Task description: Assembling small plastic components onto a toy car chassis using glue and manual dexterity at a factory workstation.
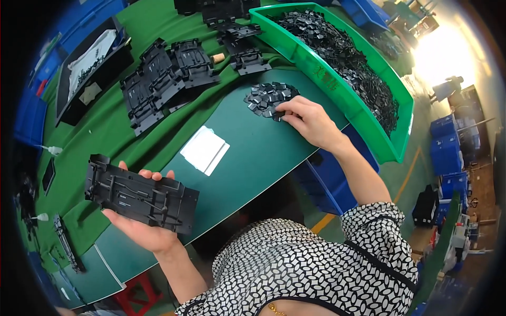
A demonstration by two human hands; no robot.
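My left hand [139,231] cradles a black plastic model-car chassis [145,198] from below, its moulded rods and axle shapes facing up. The fingertips curl over its far edge. At the near right end of a heap of small black plastic pieces [266,97], my right hand [310,122] is pinched, thumb and forefinger closed around one small piece that they mostly hide. Between the two hands, a flat stack of shiny white sheets [204,150] lies on the green tabletop [247,174].
A long green bin [345,87] full of small black parts stands at the right. More black chassis [153,79] lie stacked on the green cloth [179,118], beside a cork-coloured cylinder [217,58]. A black tray [87,73] is at far left. Below the table edge sits a blue crate [327,181].
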